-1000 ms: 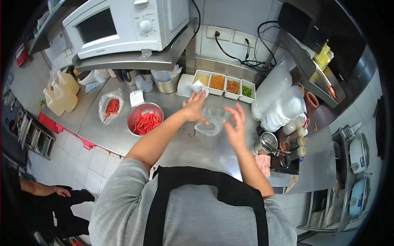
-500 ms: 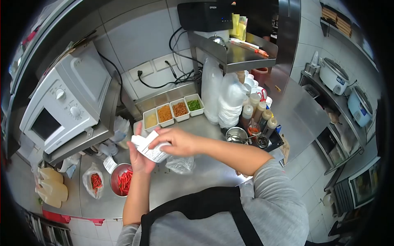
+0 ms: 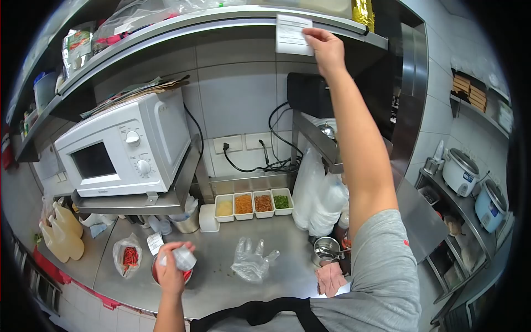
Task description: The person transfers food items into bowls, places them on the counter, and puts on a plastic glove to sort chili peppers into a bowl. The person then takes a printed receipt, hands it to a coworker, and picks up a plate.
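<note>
My right hand (image 3: pixel 326 51) reaches up to the edge of the overhead shelf, thumb and finger closed on the side of a white printed paper slip (image 3: pixel 292 36). The slip lies flat against the shelf's front edge. Low on the left, my left hand (image 3: pixel 170 268) is closed around white folded paper (image 3: pixel 183 258). It hovers over a metal bowl (image 3: pixel 156 276) of red chillies and hides most of it. Right of that hand, a clear plastic glove (image 3: pixel 253 260) lies on the steel counter (image 3: pixel 213 254). Another printed slip (image 3: pixel 155 243) stands behind the bowl.
A white microwave (image 3: pixel 124 149) sits on a raised shelf at left. Four small tubs of chopped ingredients (image 3: pixel 243 205) line the back wall. A bag of chillies (image 3: pixel 128 255), a metal cup (image 3: pixel 326 250) and a pink cloth (image 3: pixel 331 278) are on the counter.
My hands have separated. The right hand has risen to the overhead shelf with a slip, while the left has dropped toward the chilli bowl with paper. The view has tilted up.
</note>
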### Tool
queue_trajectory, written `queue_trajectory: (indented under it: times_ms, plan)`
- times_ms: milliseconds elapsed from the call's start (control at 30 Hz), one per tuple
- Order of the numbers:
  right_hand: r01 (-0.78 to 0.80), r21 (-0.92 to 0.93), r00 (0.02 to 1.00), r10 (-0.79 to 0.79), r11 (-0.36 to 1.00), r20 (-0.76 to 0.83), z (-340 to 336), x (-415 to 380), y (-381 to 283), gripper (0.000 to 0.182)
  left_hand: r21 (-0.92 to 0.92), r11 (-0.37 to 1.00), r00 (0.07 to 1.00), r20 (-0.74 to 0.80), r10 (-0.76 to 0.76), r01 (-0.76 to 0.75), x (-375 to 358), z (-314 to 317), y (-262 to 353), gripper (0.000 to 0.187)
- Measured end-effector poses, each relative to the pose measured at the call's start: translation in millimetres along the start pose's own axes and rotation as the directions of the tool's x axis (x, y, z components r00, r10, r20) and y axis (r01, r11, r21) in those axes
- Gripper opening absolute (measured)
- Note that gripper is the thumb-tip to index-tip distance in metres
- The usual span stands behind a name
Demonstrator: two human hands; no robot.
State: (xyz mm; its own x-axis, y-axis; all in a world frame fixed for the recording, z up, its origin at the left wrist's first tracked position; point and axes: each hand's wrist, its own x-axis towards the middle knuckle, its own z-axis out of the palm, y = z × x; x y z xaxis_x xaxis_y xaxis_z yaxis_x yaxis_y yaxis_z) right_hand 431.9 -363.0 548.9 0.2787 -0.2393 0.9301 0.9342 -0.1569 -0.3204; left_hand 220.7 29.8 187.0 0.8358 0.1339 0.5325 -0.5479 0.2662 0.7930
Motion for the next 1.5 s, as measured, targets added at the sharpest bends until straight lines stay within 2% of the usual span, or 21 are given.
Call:
queue_trajectory:
  times_ms: [100,200,300,433,567,700,767,833,867,900,933,967,1000,1033,1100,1133,1200,1300,1367,1400,1500]
  plan:
    - [-0.146,-0.132,0.988,0.150,0.981,0.022,-25.6,21.2,16.7,0.017,0.134,0.991,0.990,-0.144,0.001,0.018,-31.1,-37.3,18.8,0.036]
    - [-0.142,-0.049,0.989,0.139,0.989,-0.051,-27.4,32.8,16.3,0.016,0.159,0.986,0.938,-0.346,0.016,0.042,-51.1,-68.6,34.2,0.034]
    - [-0.170,-0.035,0.972,0.161,0.985,-0.172,-15.2,32.7,17.9,0.016,0.205,0.979,0.928,-0.362,0.087,-0.011,-57.9,-72.7,53.5,0.032]
    - [-0.278,0.152,0.950,0.294,0.949,-0.100,-7.0,1.1,-4.7,0.019,0.216,0.976,0.940,-0.336,0.060,0.015,-63.1,-70.3,62.2,0.032]
    - [-0.219,0.165,0.963,0.240,0.962,-0.125,-7.1,20.7,5.3,0.019,0.215,0.976,0.945,-0.324,0.044,0.028,-75.4,-73.8,78.4,0.032]
    - [-0.090,-0.029,0.916,0.072,0.995,-0.396,12.6,40.0,3.0,0.010,0.280,0.960,0.916,-0.385,0.117,-0.005,-100.3,-95.6,100.5,0.032]
    - [-0.055,-0.614,0.824,-0.311,0.787,-0.473,11.8,46.3,12.4,0.019,0.302,0.953,0.888,-0.435,0.147,-0.009,-115.0,-113.9,114.1,0.032]
    - [0.093,-0.833,0.672,-0.652,0.545,-0.352,28.5,13.3,-21.6,0.027,0.302,0.953,0.829,-0.535,0.163,0.008,-141.3,-142.7,124.7,0.032]
    - [0.242,-0.760,0.764,-0.601,0.604,-0.235,35.6,-2.8,-33.8,0.022,0.406,0.914,0.820,-0.525,0.228,0.006,-153.9,-163.6,124.0,0.031]
    - [0.334,-0.440,0.867,-0.455,0.834,-0.204,63.2,-37.1,-51.4,0.012,0.419,0.908,0.819,-0.529,0.221,0.026,-160.9,-154.4,141.4,0.033]
    - [0.430,-0.247,0.811,-0.492,0.868,-0.316,110.7,-87.1,-73.4,0.009,0.326,0.943,0.822,-0.554,0.128,0.073,-173.0,-158.8,148.8,0.042]
    - [0.444,0.043,0.883,-0.428,0.895,-0.192,144.0,-139.3,-102.4,0.012,0.358,0.933,0.831,-0.530,0.170,0.037,-186.6,-176.1,147.1,0.038]
    - [0.355,0.321,0.933,-0.354,0.878,-0.063,176.6,-191.0,-131.2,0.017,0.323,0.945,0.848,-0.515,0.127,0.055,-197.3,-180.4,156.0,0.039]
    - [0.123,0.370,0.990,-0.141,0.921,0.021,206.6,-248.0,-157.1,0.022,0.351,0.935,0.865,-0.485,0.130,0.056,-208.1,-176.4,170.2,0.039]
    - [-0.041,0.625,0.841,-0.311,0.779,0.443,248.6,-363.9,-175.9,0.036,0.219,0.976,0.904,-0.420,0.081,0.014,-230.2,-181.4,186.2,0.033]
    - [-0.116,0.656,0.648,-0.444,0.745,0.618,275.1,-406.2,-224.9,0.043,0.224,0.975,0.898,-0.431,0.089,0.011,-241.6,-193.4,184.2,0.029]
    - [-0.553,0.491,0.424,-0.281,0.673,0.861,314.9,-508.2,-280.5,0.065,0.280,0.943,0.890,-0.454,-0.035,0.181,-265.4,-207.4,197.7,0.026]
    - [-0.924,0.098,0.040,-0.162,0.370,0.986,352.6,-612.2,-356.5,0.082,0.498,0.816,0.833,-0.552,0.039,0.292,-298.3,-233.1,220.8,0.026]
    - [-0.978,-0.010,-0.021,-0.047,0.208,0.999,374.1,-670.4,-379.5,0.077,0.423,0.794,0.735,-0.677,-0.043,0.436,-322.2,-248.5,239.4,0.025]
    - [-0.925,-0.036,-0.048,-0.024,0.378,0.999,387.8,-688.2,-381.4,0.069,0.372,0.784,0.678,-0.731,-0.083,0.497,-332.6,-258.2,249.3,0.024]
    - [-0.950,-0.125,-0.134,-0.013,0.286,0.991,425.6,-703.9,-400.7,0.044,0.263,0.886,0.609,-0.792,-0.028,0.383,-366.1,-308.8,242.6,0.027]
